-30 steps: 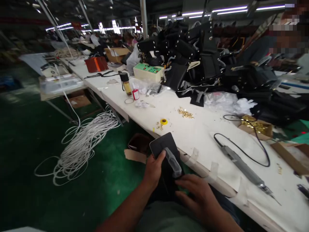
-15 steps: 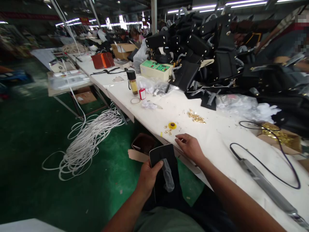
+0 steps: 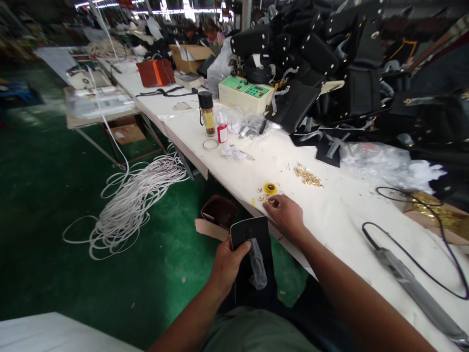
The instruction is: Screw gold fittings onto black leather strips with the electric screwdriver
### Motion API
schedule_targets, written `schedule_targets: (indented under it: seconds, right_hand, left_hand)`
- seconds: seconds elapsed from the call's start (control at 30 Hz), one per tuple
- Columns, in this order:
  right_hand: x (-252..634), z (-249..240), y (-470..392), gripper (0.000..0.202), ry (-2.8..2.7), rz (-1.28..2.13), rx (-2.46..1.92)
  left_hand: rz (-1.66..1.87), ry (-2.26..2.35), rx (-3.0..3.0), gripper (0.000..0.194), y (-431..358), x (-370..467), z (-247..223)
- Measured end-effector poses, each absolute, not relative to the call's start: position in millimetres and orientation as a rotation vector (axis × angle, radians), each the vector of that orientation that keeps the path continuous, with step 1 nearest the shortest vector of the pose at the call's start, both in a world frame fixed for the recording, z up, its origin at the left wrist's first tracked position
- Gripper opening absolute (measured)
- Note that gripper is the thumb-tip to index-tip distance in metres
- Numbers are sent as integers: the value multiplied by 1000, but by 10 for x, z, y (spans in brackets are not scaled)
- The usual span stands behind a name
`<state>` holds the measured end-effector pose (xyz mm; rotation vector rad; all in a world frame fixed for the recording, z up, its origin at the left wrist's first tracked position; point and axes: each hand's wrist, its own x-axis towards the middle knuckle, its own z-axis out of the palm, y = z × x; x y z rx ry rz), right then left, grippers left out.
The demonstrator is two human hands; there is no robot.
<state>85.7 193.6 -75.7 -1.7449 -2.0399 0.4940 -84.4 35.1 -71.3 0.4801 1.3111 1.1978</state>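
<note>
My left hand (image 3: 229, 261) grips the edge of a black leather piece (image 3: 256, 227), thumb on top, beside a strip wrapped in clear plastic (image 3: 258, 266). The piece hangs over my lap, off the table's front edge. My right hand (image 3: 286, 212) is at the table edge, its fingers drawn together at a few small gold fittings (image 3: 261, 198); whether one is between the fingertips is too small to tell. Just behind the fingertips lies a yellow round item (image 3: 270, 188). A larger heap of gold fittings (image 3: 308, 177) rests farther back on the white table (image 3: 337, 205).
Black bags (image 3: 304, 63) pile up at the back right. A green-topped machine (image 3: 245, 93), a bottle (image 3: 207, 115) and a red bottle (image 3: 222, 131) stand behind. A grey corded tool (image 3: 414, 288) lies right; coiled white cord (image 3: 135, 200) covers the floor at left.
My right hand has moved slightly to the small gold fittings and its fingers have drawn together. My left hand still holds the black piece. The view has shifted a little.
</note>
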Motion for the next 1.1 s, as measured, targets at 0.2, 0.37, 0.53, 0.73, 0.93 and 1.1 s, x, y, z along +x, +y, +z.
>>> schedule_targets:
  seconds: [0.2,0.37,0.53,0.73,0.93,1.1]
  right_hand:
    - [809,-787,1976,28,-2027,461,-1776]
    - [919,-736,1910,34,-2013,544,-1656]
    - [1052,-438,1458,42,-1636,955,-1513]
    - [1021,-164,760,39,-1405,1242,-1327]
    - [1024,-161,533,21,-1627,947,-1255]
    - [1127,-101,451,12,-1680,781,-1185]
  left_hand:
    - [1216,1323,489,35,330,-853,-709]
    - [1233,1322,483,33,320,-873,-643]
    - [1275,1324,541,34,323,-883,-559]
    - [1261,1396,712,29,336,-797,-389]
    - [1204,1480,882,29,241,-617,-191]
    - [1191,1580,1072,25,171,-463,-99]
